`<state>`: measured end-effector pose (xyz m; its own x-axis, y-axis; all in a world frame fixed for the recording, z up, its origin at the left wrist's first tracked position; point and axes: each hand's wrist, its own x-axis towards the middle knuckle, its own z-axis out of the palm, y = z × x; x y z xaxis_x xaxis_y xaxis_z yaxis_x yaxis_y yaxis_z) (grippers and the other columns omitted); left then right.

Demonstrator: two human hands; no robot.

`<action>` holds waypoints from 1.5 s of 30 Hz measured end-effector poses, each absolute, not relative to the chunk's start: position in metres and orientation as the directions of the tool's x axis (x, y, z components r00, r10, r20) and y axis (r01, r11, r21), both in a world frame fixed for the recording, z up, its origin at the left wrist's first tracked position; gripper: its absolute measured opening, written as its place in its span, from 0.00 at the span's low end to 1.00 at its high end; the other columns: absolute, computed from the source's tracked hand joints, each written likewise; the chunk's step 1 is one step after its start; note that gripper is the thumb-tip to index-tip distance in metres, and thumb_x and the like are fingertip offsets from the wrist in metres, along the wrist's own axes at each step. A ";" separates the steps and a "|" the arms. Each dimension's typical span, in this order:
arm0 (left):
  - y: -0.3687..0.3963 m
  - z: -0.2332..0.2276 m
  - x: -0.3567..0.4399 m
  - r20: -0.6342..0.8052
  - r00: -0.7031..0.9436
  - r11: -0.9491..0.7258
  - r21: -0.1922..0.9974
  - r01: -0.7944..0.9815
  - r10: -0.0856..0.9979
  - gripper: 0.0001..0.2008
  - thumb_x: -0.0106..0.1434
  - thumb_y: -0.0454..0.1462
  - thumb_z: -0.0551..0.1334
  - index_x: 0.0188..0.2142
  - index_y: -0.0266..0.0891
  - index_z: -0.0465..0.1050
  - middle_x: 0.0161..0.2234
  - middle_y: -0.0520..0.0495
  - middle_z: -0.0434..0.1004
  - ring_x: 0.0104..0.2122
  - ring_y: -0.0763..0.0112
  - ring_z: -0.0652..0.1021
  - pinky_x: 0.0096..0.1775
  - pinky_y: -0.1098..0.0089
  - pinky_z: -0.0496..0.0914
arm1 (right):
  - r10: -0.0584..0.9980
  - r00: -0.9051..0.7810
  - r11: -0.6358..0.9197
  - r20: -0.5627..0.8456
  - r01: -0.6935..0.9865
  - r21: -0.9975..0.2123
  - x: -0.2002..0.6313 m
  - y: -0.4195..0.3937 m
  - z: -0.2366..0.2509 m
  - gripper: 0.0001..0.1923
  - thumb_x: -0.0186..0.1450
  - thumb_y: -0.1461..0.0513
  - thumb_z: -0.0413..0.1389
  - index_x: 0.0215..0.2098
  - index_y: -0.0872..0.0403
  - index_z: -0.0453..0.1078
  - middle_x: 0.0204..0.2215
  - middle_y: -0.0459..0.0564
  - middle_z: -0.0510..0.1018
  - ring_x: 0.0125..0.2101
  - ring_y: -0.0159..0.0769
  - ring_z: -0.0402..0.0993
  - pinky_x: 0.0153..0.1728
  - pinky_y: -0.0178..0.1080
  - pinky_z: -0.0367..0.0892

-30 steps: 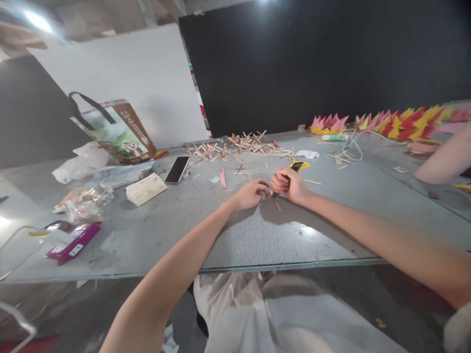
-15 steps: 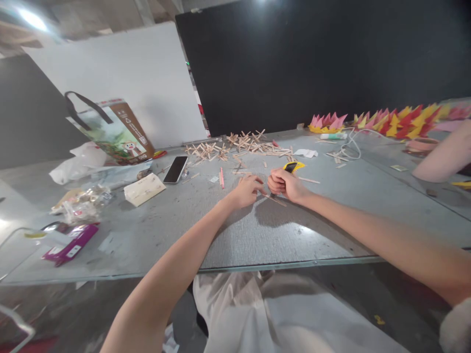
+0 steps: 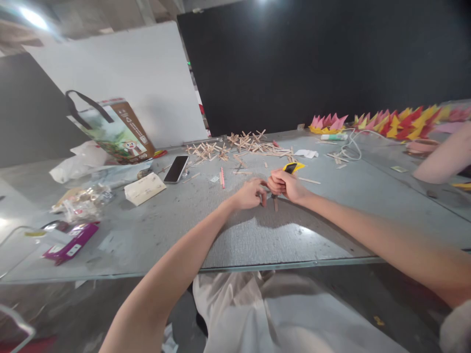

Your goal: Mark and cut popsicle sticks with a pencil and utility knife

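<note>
At mid-counter [image 3: 228,230], right hand [image 3: 287,185] grips the yellow knife [image 3: 292,168], blade down on a stick [image 3: 275,203] pinned by left hand [image 3: 250,194] fingers; cutting step judged underway, needing steady pressure clear of fingertips.

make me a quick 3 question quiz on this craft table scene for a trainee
1. True or false: the right hand grips a yellow utility knife.
2. What does the left hand press to the table? A) phone B) wooden stick C) glue tube
3. Fill in: the phone lies beside a tan ____ on its left.

Key:
1. True
2. B, the wooden stick
3. box
</note>
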<state>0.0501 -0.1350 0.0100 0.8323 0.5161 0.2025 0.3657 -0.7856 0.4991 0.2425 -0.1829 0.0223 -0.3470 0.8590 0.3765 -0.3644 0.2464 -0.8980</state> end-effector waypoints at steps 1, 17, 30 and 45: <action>-0.135 0.009 0.051 0.218 0.806 -0.774 0.496 0.394 0.551 0.17 0.52 0.23 0.57 0.27 0.40 0.83 0.55 0.42 0.78 0.58 0.54 0.75 0.64 0.51 0.67 | 0.860 -0.347 0.245 0.375 -0.363 -0.899 0.242 -0.183 0.023 0.27 0.67 0.57 0.59 0.19 0.49 0.49 0.14 0.38 0.51 0.15 0.27 0.43 0.19 0.36 0.45; -0.142 0.014 0.055 0.192 0.772 -0.785 0.302 0.541 0.605 0.30 0.59 0.22 0.55 0.50 0.49 0.86 0.64 0.42 0.71 0.66 0.46 0.64 0.67 0.38 0.59 | 0.864 -0.326 0.254 0.383 -0.374 -0.892 0.242 -0.183 0.023 0.27 0.68 0.55 0.60 0.18 0.49 0.51 0.13 0.37 0.51 0.15 0.27 0.43 0.18 0.36 0.46; -0.135 0.022 0.045 0.150 0.833 -0.792 0.433 0.429 0.533 0.21 0.54 0.25 0.57 0.33 0.44 0.88 0.61 0.46 0.77 0.61 0.52 0.73 0.67 0.48 0.64 | 0.874 -0.330 0.221 0.358 -0.386 -0.896 0.243 -0.183 0.022 0.27 0.68 0.55 0.60 0.18 0.49 0.50 0.14 0.38 0.51 0.16 0.28 0.43 0.19 0.36 0.46; -0.137 0.010 0.053 0.210 0.811 -0.788 0.457 0.412 0.546 0.15 0.70 0.41 0.65 0.54 0.47 0.83 0.59 0.43 0.79 0.62 0.54 0.73 0.68 0.49 0.61 | 0.865 -0.315 0.243 0.391 -0.419 -0.875 0.242 -0.182 0.022 0.26 0.68 0.56 0.59 0.18 0.49 0.52 0.13 0.37 0.51 0.14 0.27 0.44 0.18 0.36 0.49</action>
<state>0.0535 -0.1366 0.0102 0.8108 0.5463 0.2102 0.4123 -0.7879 0.4573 0.2424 -0.1822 0.0222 -0.3148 0.8648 0.3912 -0.4187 0.2433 -0.8749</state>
